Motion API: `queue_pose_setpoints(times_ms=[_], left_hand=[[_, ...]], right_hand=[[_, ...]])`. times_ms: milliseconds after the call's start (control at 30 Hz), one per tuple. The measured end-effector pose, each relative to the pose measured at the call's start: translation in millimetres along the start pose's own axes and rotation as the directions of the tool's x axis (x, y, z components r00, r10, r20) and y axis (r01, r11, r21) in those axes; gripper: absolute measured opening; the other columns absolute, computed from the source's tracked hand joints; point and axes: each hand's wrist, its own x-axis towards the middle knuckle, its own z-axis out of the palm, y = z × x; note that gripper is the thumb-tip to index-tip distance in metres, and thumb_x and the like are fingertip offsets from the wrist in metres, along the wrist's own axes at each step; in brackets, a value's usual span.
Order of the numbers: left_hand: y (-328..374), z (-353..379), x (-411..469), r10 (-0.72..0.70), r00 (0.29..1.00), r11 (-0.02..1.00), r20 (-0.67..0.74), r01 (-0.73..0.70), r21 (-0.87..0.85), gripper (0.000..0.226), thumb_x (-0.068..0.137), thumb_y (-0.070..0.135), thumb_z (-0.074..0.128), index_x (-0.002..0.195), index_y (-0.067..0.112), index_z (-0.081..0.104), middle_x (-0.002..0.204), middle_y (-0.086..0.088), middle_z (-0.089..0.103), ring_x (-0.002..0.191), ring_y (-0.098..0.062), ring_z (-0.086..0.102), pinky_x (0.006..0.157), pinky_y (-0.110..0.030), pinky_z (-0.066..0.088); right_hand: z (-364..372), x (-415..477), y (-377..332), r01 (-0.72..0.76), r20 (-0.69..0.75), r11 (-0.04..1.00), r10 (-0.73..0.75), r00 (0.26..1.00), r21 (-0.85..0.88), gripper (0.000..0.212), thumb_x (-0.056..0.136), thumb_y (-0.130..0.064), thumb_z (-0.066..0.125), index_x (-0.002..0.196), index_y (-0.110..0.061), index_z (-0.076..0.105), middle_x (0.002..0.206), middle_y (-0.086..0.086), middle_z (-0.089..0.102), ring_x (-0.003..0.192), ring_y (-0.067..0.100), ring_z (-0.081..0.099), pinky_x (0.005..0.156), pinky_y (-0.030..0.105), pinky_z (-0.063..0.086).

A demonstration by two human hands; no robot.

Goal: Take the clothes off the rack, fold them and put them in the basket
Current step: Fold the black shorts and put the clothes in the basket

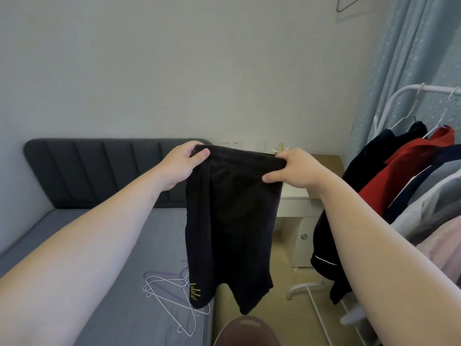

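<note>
Currently both hands, left (183, 164) and right (291, 168), pinch the waistband of black shorts (229, 221), hanging above the bed (104, 245) edge. Legs dangle uneven; folding mid-air risks a crooked crease. Basket not visible.

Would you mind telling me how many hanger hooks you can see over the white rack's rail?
2, both on the rail: the first hook above the dark garment, the second hook above the red garment. More may hang beyond the frame's right edge.
</note>
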Motion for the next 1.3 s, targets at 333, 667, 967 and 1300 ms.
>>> queue_pose_setpoints(times_ms=[333, 667, 967, 1300], left_hand=[[11, 0, 5, -0.123, 0.957, 0.985, -0.262, 0.085, -0.152, 0.037, 0.102, 0.046, 0.043, 0.121, 0.019, 0.060, 0.116, 0.009, 0.066, 0.111, -0.013, 0.060, 0.101, -0.036, 0.047], [24, 5, 0, -0.035, 0.962, 0.997, -0.272, 0.013, -0.082, 0.035, 0.098, 0.049, 0.051, 0.112, 0.020, 0.064, 0.108, 0.011, 0.068, 0.104, -0.009, 0.062, 0.090, -0.029, 0.051], [16, -12, -6, -0.055, 0.980, 0.998, -0.193, 0.049, -0.034, 0.042, 0.072, 0.048, 0.084, 0.104, 0.024, 0.071, 0.099, 0.014, 0.074, 0.095, -0.005, 0.069, 0.086, -0.026, 0.055], [33, 9, -17, 0.080, 0.985, 0.987, -0.155, -0.100, -0.123, 0.028, 0.080, 0.037, 0.080, 0.098, 0.019, 0.067, 0.094, 0.006, 0.074, 0.087, -0.009, 0.071, 0.077, -0.024, 0.057]], right_hand=[[16, 7, -16, 0.155, -0.204, 0.826, -0.049, 0.978, 0.542, 0.090, 0.089, -0.002, 0.072, 0.153, -0.041, 0.023, 0.111, 0.003, 0.074, 0.097, 0.016, 0.074, 0.080, 0.030, 0.060], [62, -3, 16, -0.055, -0.069, 0.614, 0.177, 0.982, 0.787, 0.033, 0.086, -0.028, 0.079, 0.116, -0.016, 0.070, 0.108, -0.002, 0.077, 0.102, 0.018, 0.073, 0.085, 0.035, 0.058], [53, -2, 8, 0.004, -0.131, 0.708, 0.126, 0.983, 0.707, 0.038, 0.084, -0.026, 0.082, 0.118, -0.016, 0.069, 0.107, -0.003, 0.077, 0.100, 0.015, 0.073, 0.087, 0.034, 0.059], [30, -9, 9, -0.061, -0.089, 0.771, 0.151, 0.985, 0.634, 0.077, 0.074, -0.020, 0.089, 0.140, -0.023, 0.050, 0.126, 0.000, 0.067, 0.120, 0.020, 0.063, 0.098, 0.037, 0.052]])
